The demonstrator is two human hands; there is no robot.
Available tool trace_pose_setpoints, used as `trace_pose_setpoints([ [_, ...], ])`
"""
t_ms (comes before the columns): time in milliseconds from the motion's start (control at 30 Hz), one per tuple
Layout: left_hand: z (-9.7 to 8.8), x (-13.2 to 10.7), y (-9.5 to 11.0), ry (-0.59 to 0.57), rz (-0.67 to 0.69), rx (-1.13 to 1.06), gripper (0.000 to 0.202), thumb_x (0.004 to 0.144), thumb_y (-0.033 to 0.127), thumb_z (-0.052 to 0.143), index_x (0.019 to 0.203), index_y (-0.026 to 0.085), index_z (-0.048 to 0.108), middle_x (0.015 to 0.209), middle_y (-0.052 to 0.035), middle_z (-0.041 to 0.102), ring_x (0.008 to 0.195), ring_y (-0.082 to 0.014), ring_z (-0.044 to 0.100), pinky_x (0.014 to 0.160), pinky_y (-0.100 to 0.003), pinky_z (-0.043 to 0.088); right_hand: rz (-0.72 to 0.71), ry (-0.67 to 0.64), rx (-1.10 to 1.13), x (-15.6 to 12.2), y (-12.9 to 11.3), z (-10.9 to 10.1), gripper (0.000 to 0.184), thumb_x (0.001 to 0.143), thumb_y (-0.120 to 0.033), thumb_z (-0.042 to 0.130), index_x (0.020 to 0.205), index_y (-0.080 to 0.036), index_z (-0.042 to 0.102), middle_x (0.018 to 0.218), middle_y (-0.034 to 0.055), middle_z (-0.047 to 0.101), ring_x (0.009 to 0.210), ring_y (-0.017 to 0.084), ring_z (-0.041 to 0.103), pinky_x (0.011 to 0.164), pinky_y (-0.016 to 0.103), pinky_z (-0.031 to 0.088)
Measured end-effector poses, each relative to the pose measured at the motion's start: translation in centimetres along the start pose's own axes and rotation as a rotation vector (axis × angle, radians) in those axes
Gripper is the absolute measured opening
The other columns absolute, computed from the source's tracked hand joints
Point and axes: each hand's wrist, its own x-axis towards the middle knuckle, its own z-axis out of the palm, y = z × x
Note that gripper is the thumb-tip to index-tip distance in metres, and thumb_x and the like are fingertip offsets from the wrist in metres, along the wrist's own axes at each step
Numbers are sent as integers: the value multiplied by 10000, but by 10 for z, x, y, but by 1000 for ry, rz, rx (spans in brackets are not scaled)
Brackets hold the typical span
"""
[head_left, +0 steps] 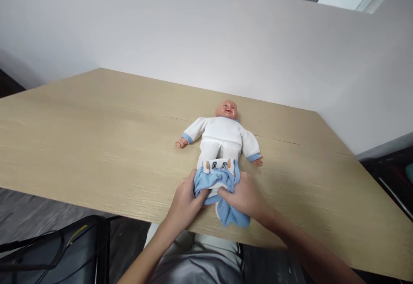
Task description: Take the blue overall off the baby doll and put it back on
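A doll (222, 128) in a white top with blue cuffs lies on its back, head toward the wall and arms spread. Bunched around its lower legs are blue doll pants (217, 178), with a white patch showing embroidered eyes. One blue piece of the cloth hangs toward the table's near edge. On the left side of the bunched cloth, my left hand (186, 200) grips it between thumb and fingers. My right hand (248, 194) pinches the opposite side, its thumb close to the left one. The doll's feet are mostly hidden by the cloth and my hands.
The doll lies on a wide wooden table (97, 137) with a pale wall (161, 30) behind it. A black chair with cables (58, 249) stands below the near edge at left. Dark items (393, 176) are beyond the right edge.
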Motion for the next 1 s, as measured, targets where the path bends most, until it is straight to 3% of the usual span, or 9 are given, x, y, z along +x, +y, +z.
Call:
trace_pose_setpoints([
  [167,-8,25,10,62,99,90,254,931,429,598,1088,232,626,1055,-79,734,1053,-337,675,970,-463,494,-31,82,-24,21,10,-7,125,883,-278,701,989,-233,749,1073,54,833,1011,282,782,921,378,572],
  [267,-14,31,15,87,156,164,220,922,430,594,1022,236,614,1042,-91,721,1031,-342,654,962,-470,472,-31,60,-92,27,7,-15,101,906,-312,708,901,-219,747,928,49,821,874,257,766,815,343,536],
  [433,-21,15,21,-16,70,168,183,942,438,559,964,256,562,888,-45,688,906,-319,642,863,-420,437,-104,-39,-228,19,-12,-25,290,928,-347,720,679,-209,661,663,27,708,628,187,612,678,316,422],
  [567,-22,-6,16,-74,-35,101,255,963,502,546,1009,254,586,888,-34,693,897,-317,650,830,-398,432,-143,-148,-161,9,-23,-26,202,946,-306,696,771,-208,685,781,2,756,705,173,659,695,297,400],
  [700,-20,-18,6,-68,-51,82,321,952,510,530,1098,245,638,1038,-79,747,1058,-358,650,978,-462,458,-156,-178,-148,5,-26,-20,82,948,-270,688,928,-219,748,945,21,803,844,205,720,772,298,452],
  [800,-18,-21,-1,-49,-43,99,318,953,509,512,1101,246,613,1086,-101,775,1147,-385,642,1086,-528,433,-138,-131,-188,6,-28,-14,184,911,-266,731,1087,-232,771,1082,49,811,984,242,732,843,300,485],
  [1000,-12,-19,-11,15,-8,171,266,977,495,483,1040,254,578,1062,-97,777,1123,-382,669,1127,-582,408,-82,-143,-302,7,-32,-5,113,924,-305,703,976,-204,705,1037,84,799,932,252,722,805,313,452],
])
